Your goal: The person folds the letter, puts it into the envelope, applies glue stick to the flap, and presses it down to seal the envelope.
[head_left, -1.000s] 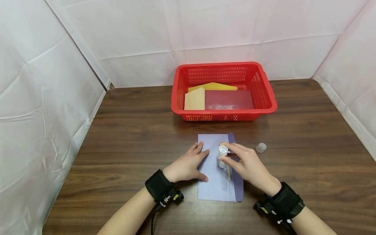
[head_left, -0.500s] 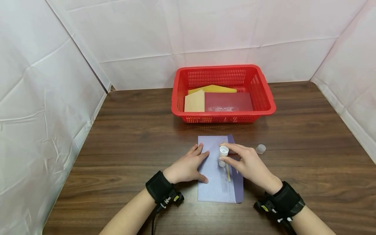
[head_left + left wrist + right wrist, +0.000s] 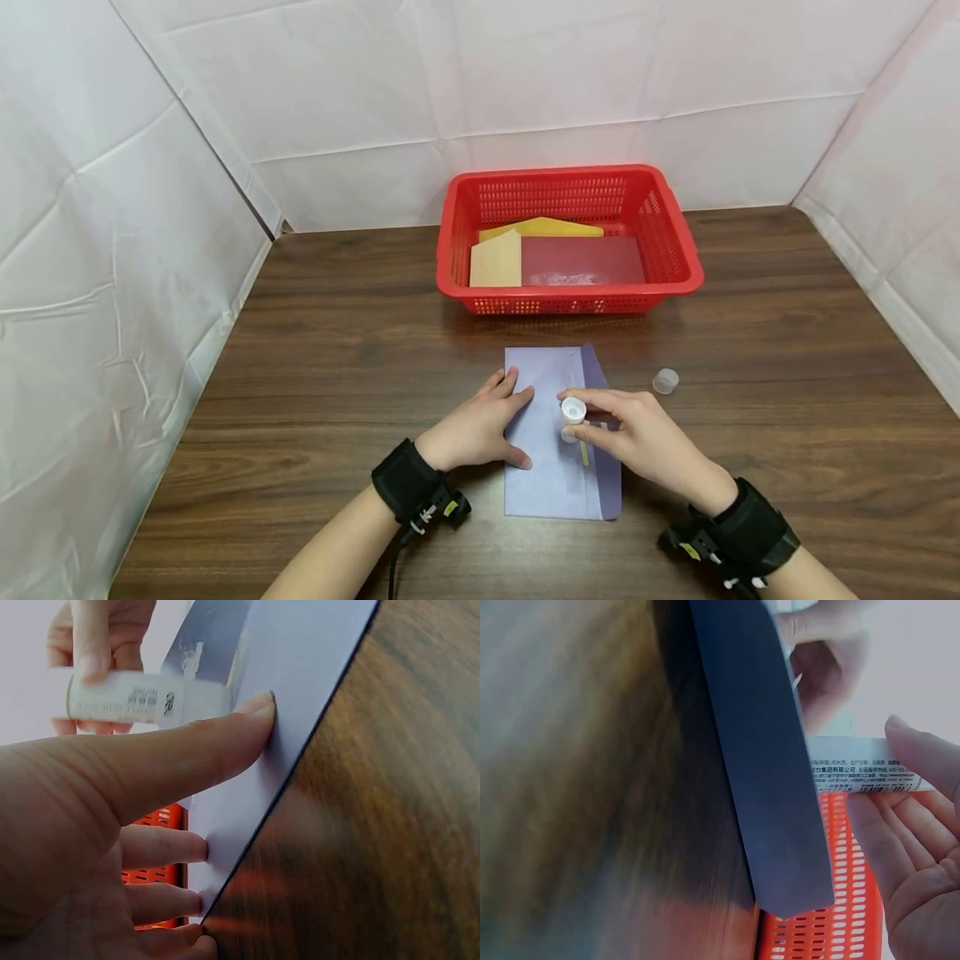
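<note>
A small white glue stick (image 3: 572, 414), uncapped and printed with fine black text, is pinched upright by the right hand (image 3: 643, 437) over the lilac envelope (image 3: 555, 467), pressed flat at nine o'clock by the left hand's (image 3: 480, 427) straight fingers.

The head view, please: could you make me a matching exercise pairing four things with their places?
Things:
1. glue stick
2. cap
3. left hand
4. yellow paper

Places:
A. in the red basket
B. pressing flat on the purple envelope
C. alone on the table, right of the envelope
D. held in the right hand

Pairs: 1-D, 2-C, 3-B, 4-A
</note>
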`<state>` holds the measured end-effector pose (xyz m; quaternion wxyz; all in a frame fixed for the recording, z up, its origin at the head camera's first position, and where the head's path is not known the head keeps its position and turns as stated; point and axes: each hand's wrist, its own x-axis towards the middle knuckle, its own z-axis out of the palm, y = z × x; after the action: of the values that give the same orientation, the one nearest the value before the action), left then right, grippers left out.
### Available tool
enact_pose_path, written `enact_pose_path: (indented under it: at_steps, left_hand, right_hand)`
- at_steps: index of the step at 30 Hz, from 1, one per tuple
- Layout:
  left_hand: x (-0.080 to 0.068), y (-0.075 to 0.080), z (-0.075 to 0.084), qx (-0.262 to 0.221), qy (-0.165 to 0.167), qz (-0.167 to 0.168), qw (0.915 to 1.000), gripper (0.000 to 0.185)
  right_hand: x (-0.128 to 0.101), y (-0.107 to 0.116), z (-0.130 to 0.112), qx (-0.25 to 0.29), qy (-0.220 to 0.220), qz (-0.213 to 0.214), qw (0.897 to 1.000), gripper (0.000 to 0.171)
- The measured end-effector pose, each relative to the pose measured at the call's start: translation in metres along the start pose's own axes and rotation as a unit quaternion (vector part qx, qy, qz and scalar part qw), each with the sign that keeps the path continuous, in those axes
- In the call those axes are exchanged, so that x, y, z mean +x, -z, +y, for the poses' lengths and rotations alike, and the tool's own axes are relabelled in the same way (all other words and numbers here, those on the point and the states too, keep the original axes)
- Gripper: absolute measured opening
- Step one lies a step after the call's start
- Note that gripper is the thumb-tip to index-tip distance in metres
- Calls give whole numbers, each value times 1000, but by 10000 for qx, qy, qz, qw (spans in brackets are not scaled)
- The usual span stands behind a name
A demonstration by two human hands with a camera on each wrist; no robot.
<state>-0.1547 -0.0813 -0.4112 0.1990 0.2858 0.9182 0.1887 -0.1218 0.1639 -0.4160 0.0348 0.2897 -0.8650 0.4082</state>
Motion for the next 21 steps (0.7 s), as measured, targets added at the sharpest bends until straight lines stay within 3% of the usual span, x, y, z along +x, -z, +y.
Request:
enact_pose_path:
  at_steps: [11,21]
  left_hand:
    - [0,0,0,-27,-9,-16,10000,91]
    - [0,0,2,87,-30,2,10000,91]
  right_hand:
    - [-19,-3,-17,297,641,-359,9969,33]
    - [-28,-10,-17,426,917,-206,9947,35]
